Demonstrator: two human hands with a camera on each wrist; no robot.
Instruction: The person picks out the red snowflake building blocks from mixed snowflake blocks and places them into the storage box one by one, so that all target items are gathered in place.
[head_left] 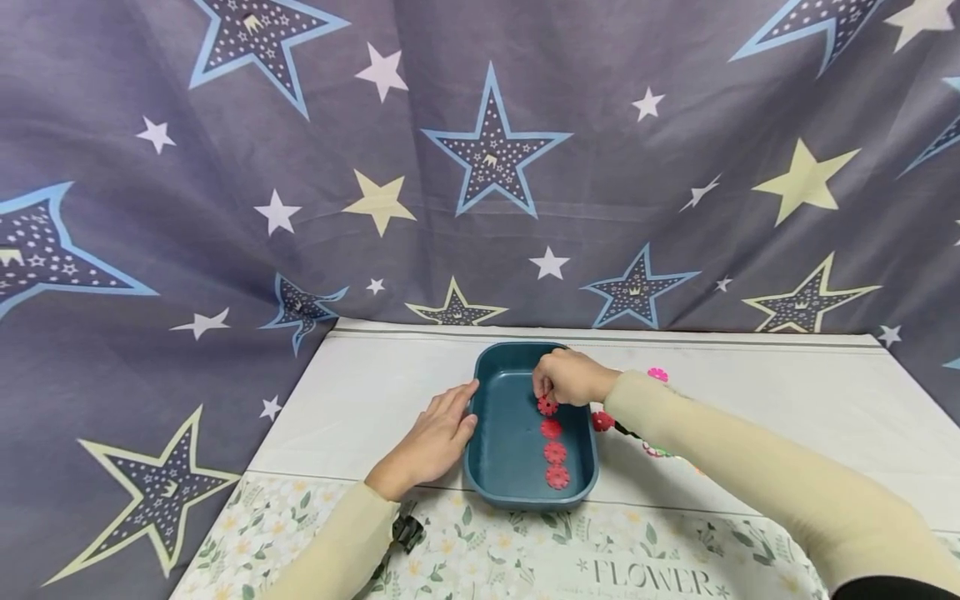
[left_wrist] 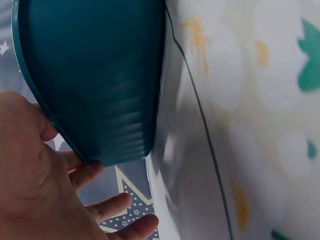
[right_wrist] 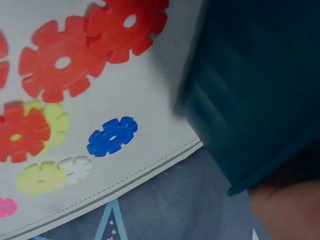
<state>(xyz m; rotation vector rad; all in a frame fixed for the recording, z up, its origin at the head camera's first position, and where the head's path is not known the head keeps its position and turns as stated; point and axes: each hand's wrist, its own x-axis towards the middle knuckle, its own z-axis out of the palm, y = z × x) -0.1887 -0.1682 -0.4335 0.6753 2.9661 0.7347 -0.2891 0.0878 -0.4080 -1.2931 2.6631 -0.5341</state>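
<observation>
My right hand [head_left: 572, 377] reaches into the far part of the teal tray [head_left: 501, 450], and its fingers pinch a red flower-shaped disc [head_left: 547, 406] just above the tray floor. That disc sits at the far end of a line with 3 more red discs [head_left: 555, 452] lying flat in the right half of the tray, running toward the near rim. My left hand [head_left: 433, 440] lies on the table [head_left: 375, 392] at the left side of the tray, fingers straight and relaxed, holding nothing; from the left wrist view the fingertips [left_wrist: 117, 204] spread beside the tray's outer wall [left_wrist: 100, 80], and the thumb side meets its rim. The tray stands in the middle of the table, straddling the seam between the plain white cloth and the near flower-printed cloth [head_left: 525, 550]. To the right of the tray, on the white cloth, loose discs lie scattered: the right wrist view shows 2 overlapping red ones [right_wrist: 90, 47], a blue one [right_wrist: 112, 136], yellow ones [right_wrist: 40, 177], and a pink one [right_wrist: 6, 206] at the edge. A star-patterned curtain [head_left: 480, 150] hangs behind the table.
</observation>
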